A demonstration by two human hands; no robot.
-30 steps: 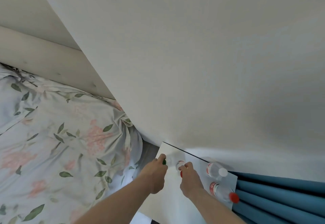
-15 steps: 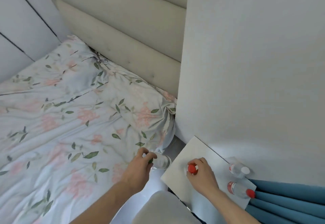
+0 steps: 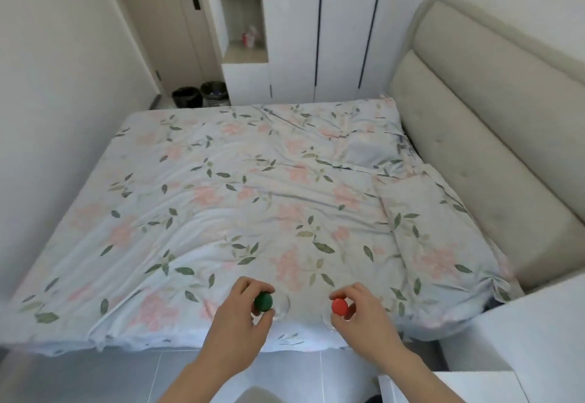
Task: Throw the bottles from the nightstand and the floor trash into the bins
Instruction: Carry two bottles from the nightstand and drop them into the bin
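You'd turned away from the nightstand (image 3: 449, 387) by then, a bottle in each hand: your left hand (image 3: 240, 323) pinched the green-capped bottle (image 3: 263, 302) and your right hand (image 3: 361, 320) pinched the red-capped bottle (image 3: 339, 306), both over the near edge of the bed (image 3: 253, 196). So pickup looked done and carrying was next (no readable labels). The two bins (image 3: 201, 96) sat far off by the door (image 3: 177, 22).

I see a bed (image 3: 253, 200) under a floral sheet filling most of the room, its padded beige headboard (image 3: 493, 136) on the right. Beyond it stand white wardrobes (image 3: 342, 29), an open shelf niche (image 3: 243, 22) and a beige door (image 3: 177, 22) (dark handle). Grey floor tiles (image 3: 104, 377) lie nearest me.
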